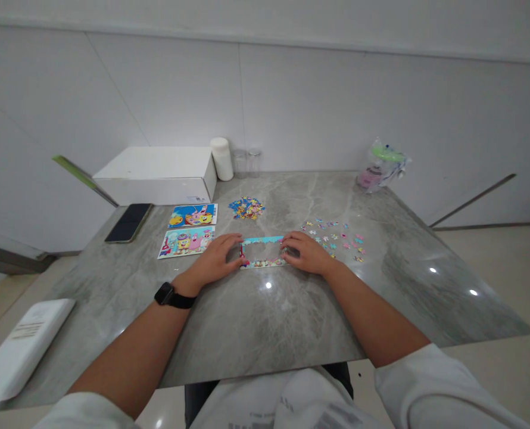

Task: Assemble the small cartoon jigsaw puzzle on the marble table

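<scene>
A rectangular jigsaw puzzle border lies flat on the table, its middle open to the grey surface. My left hand grips its left end, with thumb and fingers curved around the corners. At the opposite end, my right hand holds the border in the same way, and its fingertips partly cover the right side. Loose pastel puzzle pieces are scattered just beyond my right hand. To the left of my left hand lies a cartoon picture card, and a second, bluer picture card is behind it.
A pile of blue and yellow puzzle pieces sits farther back. Behind the cards are a phone, a white box, a white bottle and two glasses. A bagged cup stands back right; a white device is front left.
</scene>
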A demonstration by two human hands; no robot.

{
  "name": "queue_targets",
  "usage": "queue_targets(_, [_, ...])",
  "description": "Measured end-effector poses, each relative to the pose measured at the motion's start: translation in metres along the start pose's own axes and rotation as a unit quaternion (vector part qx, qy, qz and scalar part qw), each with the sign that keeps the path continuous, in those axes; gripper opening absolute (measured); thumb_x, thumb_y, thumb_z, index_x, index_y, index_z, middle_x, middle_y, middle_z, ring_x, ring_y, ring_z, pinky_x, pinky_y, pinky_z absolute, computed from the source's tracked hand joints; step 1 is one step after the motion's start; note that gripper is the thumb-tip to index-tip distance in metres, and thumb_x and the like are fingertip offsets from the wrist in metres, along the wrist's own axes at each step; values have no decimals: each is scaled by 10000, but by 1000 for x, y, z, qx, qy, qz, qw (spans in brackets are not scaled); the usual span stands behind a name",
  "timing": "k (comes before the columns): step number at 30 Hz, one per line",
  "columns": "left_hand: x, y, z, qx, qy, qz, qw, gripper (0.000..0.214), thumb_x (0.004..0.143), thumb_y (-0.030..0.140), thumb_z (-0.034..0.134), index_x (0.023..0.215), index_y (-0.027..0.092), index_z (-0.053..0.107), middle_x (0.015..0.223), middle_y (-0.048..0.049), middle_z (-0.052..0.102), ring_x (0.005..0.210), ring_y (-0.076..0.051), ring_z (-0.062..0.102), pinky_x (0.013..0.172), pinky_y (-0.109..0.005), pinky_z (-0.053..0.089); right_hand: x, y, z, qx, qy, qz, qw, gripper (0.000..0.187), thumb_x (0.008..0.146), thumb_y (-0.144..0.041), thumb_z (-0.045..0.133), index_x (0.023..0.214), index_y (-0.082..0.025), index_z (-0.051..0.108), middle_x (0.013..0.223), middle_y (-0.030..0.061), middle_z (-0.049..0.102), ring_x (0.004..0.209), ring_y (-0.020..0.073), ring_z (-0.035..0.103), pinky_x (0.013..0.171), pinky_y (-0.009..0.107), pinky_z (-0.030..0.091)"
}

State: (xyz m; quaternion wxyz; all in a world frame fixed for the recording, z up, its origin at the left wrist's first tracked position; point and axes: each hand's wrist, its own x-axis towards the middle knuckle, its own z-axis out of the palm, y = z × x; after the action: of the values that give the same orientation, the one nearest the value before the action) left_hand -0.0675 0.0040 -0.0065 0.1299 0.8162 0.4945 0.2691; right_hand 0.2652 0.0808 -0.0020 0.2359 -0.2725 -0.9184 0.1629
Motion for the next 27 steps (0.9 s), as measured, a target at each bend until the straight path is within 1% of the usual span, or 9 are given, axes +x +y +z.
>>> queue_targets(4, [1,-5,1,-1,17,-24,1000,446,996,465,621,1357,205,595,1379,-140,655,1304,-300,609,1160,-500,472,0,10,4,-30,24,70,997,172,972,-219,625,1104,-203,734,1107,101,733,1071,234,652,997,378,497])
queue_targets(7, [2,-8,3,2,24,-44,999,387,1005,425,583,1317,198,611,1313,-134,678,1240,-297,631,1107,-499,504,0,17,6,-46,31,115,992,198,958,-170,617,1114,-206,733,1105,92,746,1075,231,649,995,368,488])
queue_targets(13, [6,-9,3,2,50,-63,997,322,982,374,559,1236,202,657,1213,-118,719,1132,-283,666,1043,-479,531,2,14,8,-61,34,114,991,188,958,-162,617,1086,-206,747,1081,88,765,1047,234,666,993,375,485])
queue_targets(15, [7,-9,1,-3,62,-57,996,283,982,296,495,1171,204,684,1158,-104,734,1105,-268,672,1033,-461,531,3,10,7,-62,42,110,991,182,959,-172,623,1084,-204,751,1078,90,769,1042,234,674,988,375,490])
queue_targets(17, [7,-10,-1,-13,70,-43,997,330,937,184,421,1097,206,708,1097,-86,744,1077,-248,677,1020,-433,532,4,6,2,-59,60,108,991,183,959,-175,625,1083,-208,756,1087,88,776,1049,233,681,994,376,493])
queue_targets(18, [7,-11,-3,-17,74,-37,996,362,886,138,407,1060,205,717,1071,-78,748,1061,-241,679,1012,-420,533,5,4,-2,-56,74,108,990,183,960,-177,624,1079,-212,758,1089,84,779,1050,231,685,994,375,497])
queue_targets(20, [5,-11,-5,-21,81,-39,996,370,804,113,414,984,201,726,1017,-68,754,1017,-235,687,977,-394,542,6,0,-17,-47,118,114,985,185,965,-183,612,1067,-222,762,1084,74,785,1045,227,693,988,372,506])
queue_targets(24, [3,-9,-9,-27,75,-63,995,332,763,144,412,871,202,721,824,-39,727,818,-210,687,793,-332,545,2,-5,-63,-42,239,137,960,208,953,-193,589,1058,-221,766,1081,67,788,1041,221,707,996,373,519])
queue_targets(27, [4,-3,-11,-14,70,-70,995,319,760,158,411,817,210,720,722,-21,685,725,-197,658,725,-316,515,-9,2,-97,-52,280,209,936,222,945,-236,594,1081,-223,769,1085,66,789,995,216,717,968,368,539])
